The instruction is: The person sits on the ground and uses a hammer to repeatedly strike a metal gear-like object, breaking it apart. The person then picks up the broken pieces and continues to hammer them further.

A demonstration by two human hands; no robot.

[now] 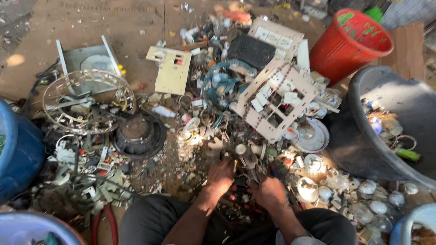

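Plastic and metal scrap covers the dirt floor (pixel 91 27) in front of a seated person. Left hand (pixel 221 174) and right hand (pixel 270 193) sit close together low in the middle of the heap, both working on a bulb (pixel 245 153) with a pale round end that lies just above the knuckles. Left fingers curl round the bulb's near end, closed on it. Right fingers are curled too, but the view is too dark and cluttered to tell what they grip or whether it's a tool. More bulbs (pixel 359 199) lie in a loose group to the right of the right hand, near the foot of a big grey tub (pixel 363 149). Tub holds a few bits of scrap. Red bucket (pixel 349 43) stands behind it, tilted. A beige switch frame (pixel 277 97) lies flat above the hands, a white dish (pixel 313 136) just beside its lower right corner. Black speaker cone (pixel 138 134) sits left of centre, a round wire guard (pixel 86 100) further left, a blue drum (pixel 18 154) at the left edge. Another blue tub rim (pixel 27 224) shows bottom left, beside the person's dark trousers (pixel 150 220).
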